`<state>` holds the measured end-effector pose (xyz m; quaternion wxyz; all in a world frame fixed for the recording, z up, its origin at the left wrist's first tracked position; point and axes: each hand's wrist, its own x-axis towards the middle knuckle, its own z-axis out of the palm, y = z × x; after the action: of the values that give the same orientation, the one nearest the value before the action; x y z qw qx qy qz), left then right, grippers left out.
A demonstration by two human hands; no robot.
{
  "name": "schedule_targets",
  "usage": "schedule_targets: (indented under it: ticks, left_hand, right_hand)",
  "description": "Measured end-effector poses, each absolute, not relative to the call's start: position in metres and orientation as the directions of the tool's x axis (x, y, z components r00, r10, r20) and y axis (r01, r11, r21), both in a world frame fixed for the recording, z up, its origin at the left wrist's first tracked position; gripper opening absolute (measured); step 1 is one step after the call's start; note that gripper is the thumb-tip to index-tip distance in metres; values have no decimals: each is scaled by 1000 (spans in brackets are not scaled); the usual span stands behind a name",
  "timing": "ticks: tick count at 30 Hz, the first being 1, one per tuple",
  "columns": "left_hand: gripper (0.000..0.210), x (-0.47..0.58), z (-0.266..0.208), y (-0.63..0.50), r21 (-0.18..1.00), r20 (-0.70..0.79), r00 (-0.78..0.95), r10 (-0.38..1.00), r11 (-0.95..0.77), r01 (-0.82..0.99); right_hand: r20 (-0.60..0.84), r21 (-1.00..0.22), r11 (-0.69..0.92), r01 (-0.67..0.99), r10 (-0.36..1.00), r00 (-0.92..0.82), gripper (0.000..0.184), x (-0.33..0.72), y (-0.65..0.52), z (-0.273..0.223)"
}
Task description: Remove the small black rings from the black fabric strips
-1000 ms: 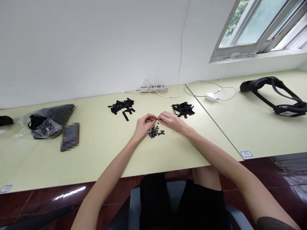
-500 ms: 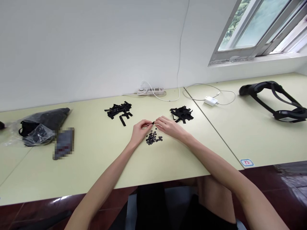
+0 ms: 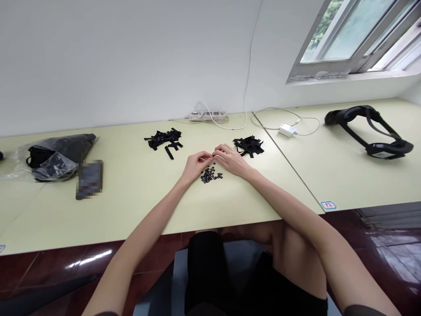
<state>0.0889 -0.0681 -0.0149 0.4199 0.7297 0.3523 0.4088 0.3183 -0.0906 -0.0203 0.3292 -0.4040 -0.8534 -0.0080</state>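
Observation:
My left hand [image 3: 196, 166] and my right hand [image 3: 232, 160] meet fingertip to fingertip above the table, both closed in a pinch. Between them a dark bit of a small black strip [image 3: 213, 156] just shows; the fingers hide most of it. Right below the fingertips lies a small pile of black rings [image 3: 208, 175], a few of them scattered at its edges. A heap of short black fabric strips [image 3: 162, 138] lies beyond my left hand. Another heap of black strips [image 3: 249, 145] is to the right, just past my right hand.
On the left are a clear plastic bag [image 3: 57, 169] with black items and a blurred flat object [image 3: 89, 180]. A power strip [image 3: 208, 116] sits against the wall, with a white charger [image 3: 287, 130] and cable to its right. A black headset [image 3: 384, 147] lies far right.
The view has tilted down slightly, so everything sits higher in the picture. My fingertips have drawn closer together, and less of the black strip shows between them.

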Motion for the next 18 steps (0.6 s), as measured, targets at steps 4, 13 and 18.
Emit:
schedule_targets:
  ticks: [4, 13, 18]
  left_hand:
    - [37, 92, -14, -69, 904, 310, 441, 842, -405, 138]
    - [29, 94, -22, -63, 924, 307, 433, 848, -374, 78]
    - [16, 97, -25, -62, 927, 306, 419, 855, -367, 72]
  right_hand:
    - [536, -242, 646, 724, 711, -455, 37, 316, -89, -23]
    - [503, -214, 569, 794, 761, -410, 27, 315, -95, -19]
    - [514, -196, 510, 837, 781, -355, 27, 316, -95, -23]
